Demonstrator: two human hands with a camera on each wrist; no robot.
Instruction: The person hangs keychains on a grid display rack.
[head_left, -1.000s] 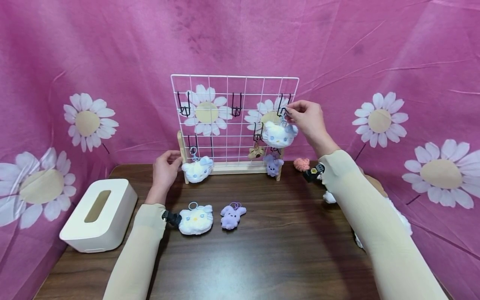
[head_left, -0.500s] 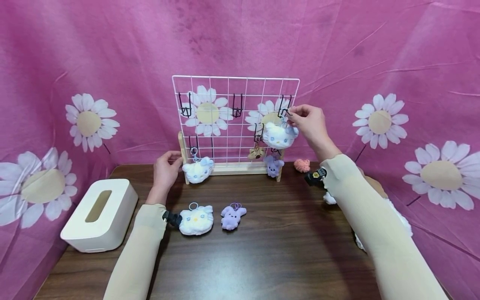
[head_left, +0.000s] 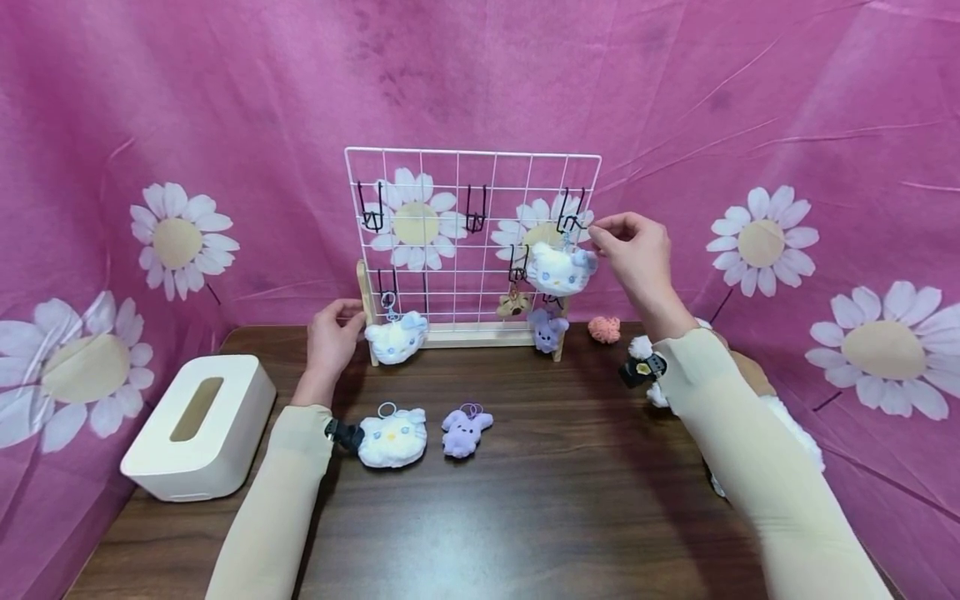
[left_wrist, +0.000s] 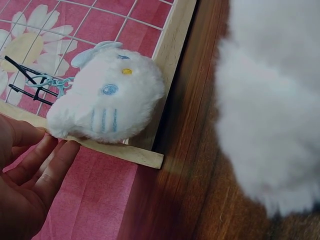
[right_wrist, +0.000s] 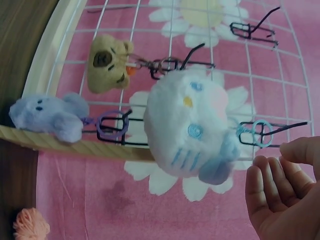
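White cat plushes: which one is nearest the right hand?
The upper-right plush on the rack, beside the right hand. The lower-left plush there hangs near the left hand; the third plush lies on the table.

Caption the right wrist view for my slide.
White cat plush hanging from a black hook on the wire grid, right hand close beside it.

Head view, right: a cream fabric sleeve [head_left: 757, 450] partly hides a white fluffy object [head_left: 797, 429]. Right-wrist view, lower right: the bare right hand [right_wrist: 289, 197] is cropped.
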